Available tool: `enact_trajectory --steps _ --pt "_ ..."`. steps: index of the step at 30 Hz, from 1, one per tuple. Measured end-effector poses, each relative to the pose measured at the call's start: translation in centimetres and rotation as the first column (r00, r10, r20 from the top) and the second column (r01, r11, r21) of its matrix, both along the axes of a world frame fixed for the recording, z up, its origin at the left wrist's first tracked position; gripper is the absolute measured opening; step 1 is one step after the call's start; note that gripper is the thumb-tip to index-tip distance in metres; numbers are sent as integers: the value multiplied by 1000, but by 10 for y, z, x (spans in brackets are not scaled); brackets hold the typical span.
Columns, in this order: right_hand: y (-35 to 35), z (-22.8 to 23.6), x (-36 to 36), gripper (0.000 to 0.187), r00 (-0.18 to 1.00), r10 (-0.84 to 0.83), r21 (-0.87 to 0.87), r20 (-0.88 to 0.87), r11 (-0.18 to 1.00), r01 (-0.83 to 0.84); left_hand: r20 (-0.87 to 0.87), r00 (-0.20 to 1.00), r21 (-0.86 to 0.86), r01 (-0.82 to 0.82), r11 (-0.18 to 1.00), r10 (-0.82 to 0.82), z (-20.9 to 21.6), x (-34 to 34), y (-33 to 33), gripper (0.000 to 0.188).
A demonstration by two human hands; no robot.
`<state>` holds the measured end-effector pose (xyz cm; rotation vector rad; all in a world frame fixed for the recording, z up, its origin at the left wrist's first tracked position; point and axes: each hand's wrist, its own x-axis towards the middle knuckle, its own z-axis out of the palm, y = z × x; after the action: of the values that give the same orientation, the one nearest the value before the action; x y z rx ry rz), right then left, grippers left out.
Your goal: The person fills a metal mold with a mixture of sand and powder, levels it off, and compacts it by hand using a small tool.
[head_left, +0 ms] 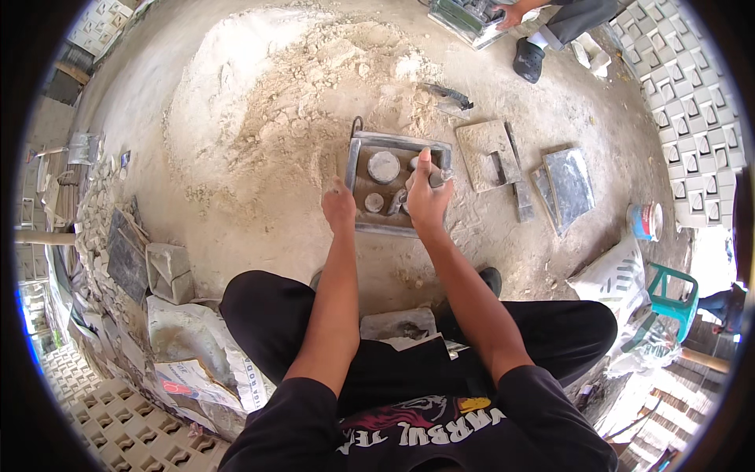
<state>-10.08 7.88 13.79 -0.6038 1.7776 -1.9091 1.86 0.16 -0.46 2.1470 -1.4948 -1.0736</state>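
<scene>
A square metal mould [397, 144] lies on the sandy ground in front of me, with round grey discs [384, 166] standing up inside it. My left hand [339, 206] rests on the mould's left edge, fingers curled. Over the mould's right side, my right hand [427, 193] grips a small grey tool [440, 178], its index finger stretched toward the far rim.
A heap of pale sand [267, 94] rises behind the mould. Flat metal plates [568, 182] and a trowel board [487, 153] lie to the right. Another person's foot [528, 60] and hand [511, 14] show at the top. Sacks [197, 354] sit at my left, patterned blocks [696, 110] at right.
</scene>
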Motion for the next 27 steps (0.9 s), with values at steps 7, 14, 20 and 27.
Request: enact_trajectory --steps 7,14,20,27 --pt "-2 -5 3 42 981 156 -178 111 975 -134 59 998 73 32 997 -36 8 -7 -3 72" --pt "-14 12 -22 33 819 574 -147 6 810 -568 81 996 88 38 995 -45 7 -1 -3 74" --pt "-37 15 -29 25 655 754 165 37 642 -749 72 995 106 60 992 -68 10 2 -1 75" --pt "-38 -23 -60 25 710 663 247 237 666 -704 84 992 76 89 993 -96 11 -5 -1 76"
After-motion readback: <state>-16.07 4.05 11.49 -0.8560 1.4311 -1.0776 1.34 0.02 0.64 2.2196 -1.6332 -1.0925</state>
